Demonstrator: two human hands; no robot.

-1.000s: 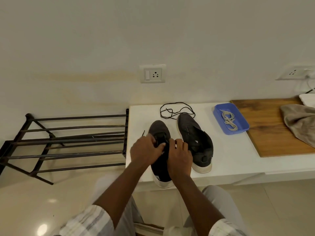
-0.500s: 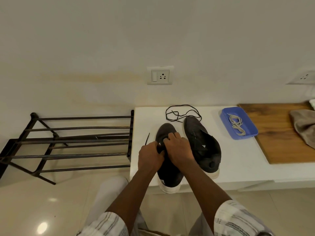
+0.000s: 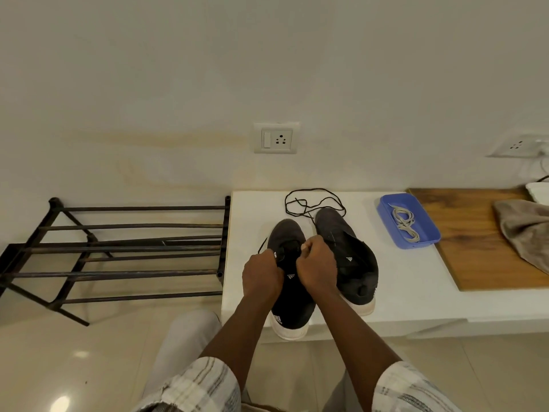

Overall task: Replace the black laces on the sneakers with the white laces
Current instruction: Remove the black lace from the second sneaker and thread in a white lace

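Nearest on the white tabletop [image 3: 416, 292], a black fabric sneaker with white sole [image 3: 292, 310] lies under both hands. The left hand [image 3: 261, 278] pinches its thin black lace [image 3: 262, 245]; the right hand [image 3: 318, 269] curls at the eyelets, on what I cannot tell. Just beside stands the second black sneaker [image 3: 350, 257]; beyond, a loose black lace [image 3: 315, 203], and white laces [image 3: 405, 224] in a blue plastic tray [image 3: 427, 230].

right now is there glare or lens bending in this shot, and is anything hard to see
Head view: soft, dim, warm light; two glare spots on the glossy floor lower left; the wide-angle lens bows the rack; the black lace pinched by the left hand and right hand nearly vanishes against the dark sneaker.
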